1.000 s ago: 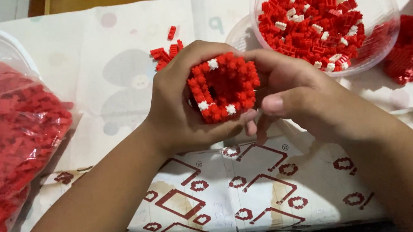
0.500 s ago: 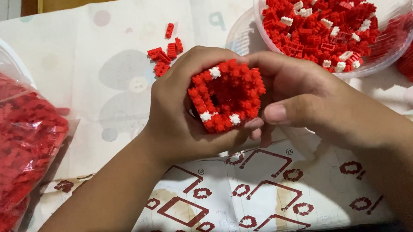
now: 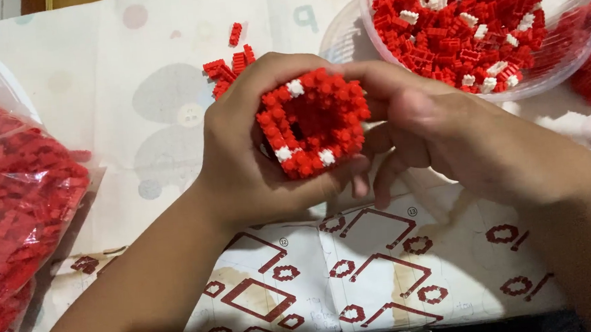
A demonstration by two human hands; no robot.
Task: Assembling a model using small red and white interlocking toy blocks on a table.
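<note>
Small red brick ring (image 3: 313, 122) cupped in both hands above the desk (image 3: 99, 82), bowl of bricks (image 3: 478, 28) at 1 o'clock.
We judge it light, stiff yet crumbly (press-fit studs): left hand (image 3: 247, 155) clenched round its outer wall, right hand (image 3: 437, 130) pinching the rim; support the underside.

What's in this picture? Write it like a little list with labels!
left hand: cups the red brick ring from the left and below
right hand: touches the ring's right side
ring: red, a few white bricks, hollow middle
bowl: clear, holds loose red and white bricks
bag: clear, full of red bricks, far left
instruction sheet: under the hands
loose bricks: small red pile behind the left hand
</note>
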